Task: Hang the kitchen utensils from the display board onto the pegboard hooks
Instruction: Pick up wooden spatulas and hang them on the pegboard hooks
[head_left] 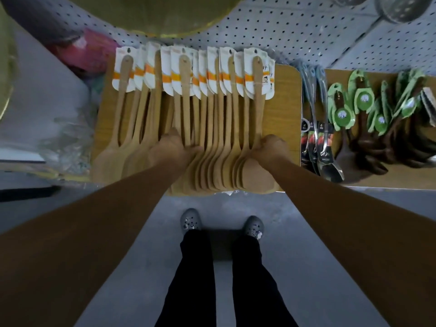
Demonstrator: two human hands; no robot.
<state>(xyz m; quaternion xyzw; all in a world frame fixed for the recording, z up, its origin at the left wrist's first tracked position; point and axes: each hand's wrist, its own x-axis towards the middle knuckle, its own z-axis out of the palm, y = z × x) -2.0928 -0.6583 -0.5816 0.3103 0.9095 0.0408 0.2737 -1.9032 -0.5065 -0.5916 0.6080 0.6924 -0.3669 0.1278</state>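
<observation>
**Both Hands Set on the Row of Wooden Spatulas**

A row of wooden spatulas (pixel 212 128) is laid overlapping on a wooden display board (pixel 286 109). The handles are pointed toward the pegboard (pixel 271 31), and each is wrapped in a white and orange card (pixel 179 74). The necks near the middle of the row are gripped by the left hand (pixel 174 149), and those at the right end by the right hand (pixel 271 148). Metal spoons (pixel 328 166) and dark spoons with green labels (pixel 368 142) are piled on a second board (pixel 401 180) to the right. Grey clogs (pixel 190 221) are seen below.
</observation>
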